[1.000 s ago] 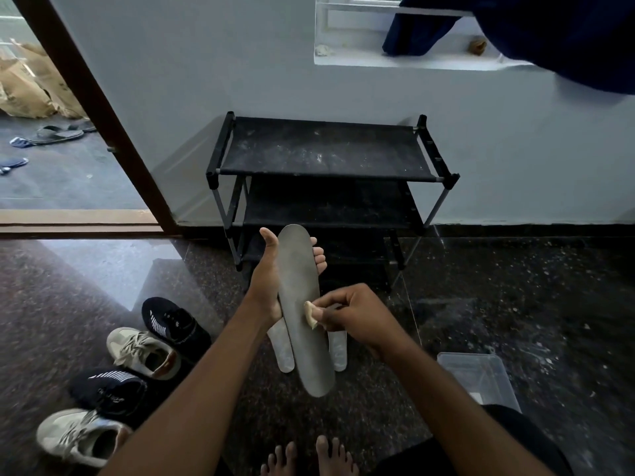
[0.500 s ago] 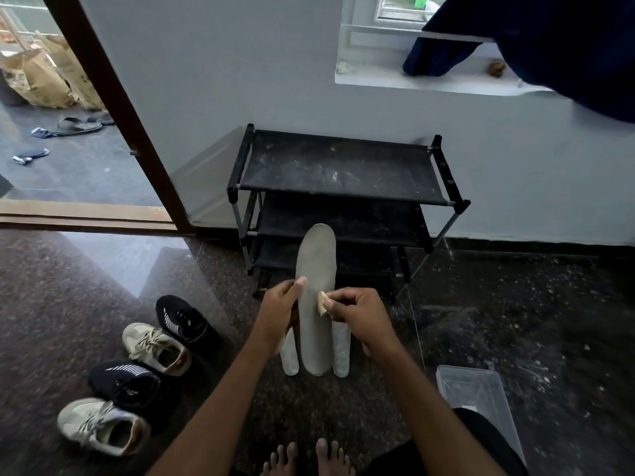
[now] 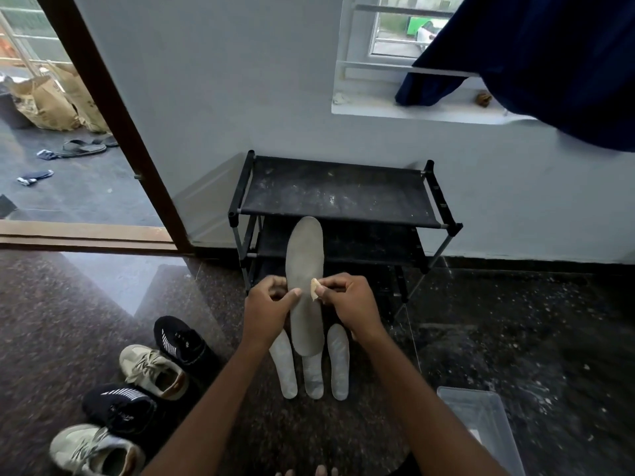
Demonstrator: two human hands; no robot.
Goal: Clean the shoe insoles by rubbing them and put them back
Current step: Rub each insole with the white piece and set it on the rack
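Since a second ago the left hand (image 3: 269, 305) has slid down from the top of the insole (image 3: 305, 262) and now pinches its left edge at mid-length, thumb across the front, fingers curled behind. The insole went from tilted to about upright, wide end up. It is held in the air in front of the lower shelves of the shoe rack (image 3: 335, 190). The right hand (image 3: 347, 302) pinches a small beige scrap (image 3: 313, 289) between thumb and curled fingers. The scrap touches the insole's right edge, level with the left thumb. Cannot tell what the scrap is made of.

Three spare insoles (image 3: 338, 362) lie flat on the dark stone floor (image 3: 498, 321) just below, side by side. The top of the middle one is hidden behind the held insole's lower end. Only two showed before.

Four shoes (image 3: 154, 371) sit in a diagonal row to the left, black and beige alternating. A clear plastic box (image 3: 481, 420) is on the floor beside the right forearm. Bare toes (image 3: 321, 470) show at the bottom edge.

The rack stands against the white wall, its top shelf dusty. Up right is a window sill (image 3: 378, 109) with a dark blue cloth (image 3: 549, 63) hanging over it. An open doorway is on the left, with sandals (image 3: 82, 147) and brown paper bags (image 3: 51, 97) outside.
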